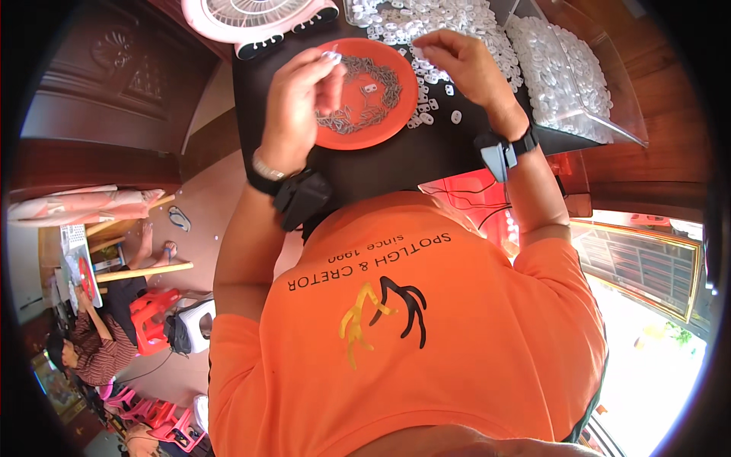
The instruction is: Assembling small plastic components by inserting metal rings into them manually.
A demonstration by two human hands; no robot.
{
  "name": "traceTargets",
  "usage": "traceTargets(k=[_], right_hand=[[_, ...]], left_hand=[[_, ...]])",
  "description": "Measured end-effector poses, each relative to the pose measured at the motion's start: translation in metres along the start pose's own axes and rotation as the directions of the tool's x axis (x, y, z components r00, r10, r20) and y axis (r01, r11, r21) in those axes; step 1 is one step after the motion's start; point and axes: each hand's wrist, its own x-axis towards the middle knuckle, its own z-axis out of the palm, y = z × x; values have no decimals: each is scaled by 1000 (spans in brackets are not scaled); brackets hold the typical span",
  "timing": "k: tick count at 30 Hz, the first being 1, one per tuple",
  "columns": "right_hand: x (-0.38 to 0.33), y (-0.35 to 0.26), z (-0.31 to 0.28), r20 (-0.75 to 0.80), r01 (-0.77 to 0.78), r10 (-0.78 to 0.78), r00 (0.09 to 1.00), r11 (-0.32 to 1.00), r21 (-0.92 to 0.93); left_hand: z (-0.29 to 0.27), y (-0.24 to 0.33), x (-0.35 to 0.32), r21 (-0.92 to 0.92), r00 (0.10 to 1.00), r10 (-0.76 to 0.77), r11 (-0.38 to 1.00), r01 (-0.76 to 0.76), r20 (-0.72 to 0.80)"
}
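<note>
The left hand (301, 103) is raised in the upper middle of the frame, over the left rim of an orange plate (403, 80), its fingers (324, 65) pressed together and pinching a small pale clip (332, 55) at their tips. The right hand (464, 65) hovers to the right of the plate, at the upper centre-right, its thumb and forefinger closed on a small white piece (418, 52) just above the loose white pieces (430, 107) scattered on the black desk (396, 164). The plate holds a ring-shaped heap of small grey metal parts (377, 95), with one white piece lying in the bare middle. Beyond the right hand, at the top of the frame, a large heap of the white pieces (457, 19) spreads across the desk, and a clear tray (571, 76) at the upper right is filled with more of them. A pink fan (259, 19) sits at the top left of the desk, just beside the plate. Both wrists carry black strapped devices, the left wrist (301, 198) also a metal bracelet. The lower half of the frame is filled by the person's orange shirt (426, 335). At the lower left, well apart, another person in a striped top (103, 350) sits near red and pink stools (152, 320) on the floor.
</note>
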Motion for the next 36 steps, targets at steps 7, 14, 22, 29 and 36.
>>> traceTargets(k=[7,14,22,29,36], right_hand=[[44,-44,16,88,47,-107,990,857,513],[44,-34,44,136,5,-112,984,790,614],[43,-36,49,114,-40,-39,993,786,617],[44,-26,51,-12,89,-98,995,837,540],[40,-31,50,11,66,-84,996,849,525]], left_hand=[[26,-2,28,-25,995,88,996,-90,-44],[20,-16,29,29,988,126,992,-124,-91],[19,-28,31,49,985,123,992,-118,-117],[20,-26,30,67,988,73,996,-65,-133],[21,-31,30,28,985,97,995,-93,-144]])
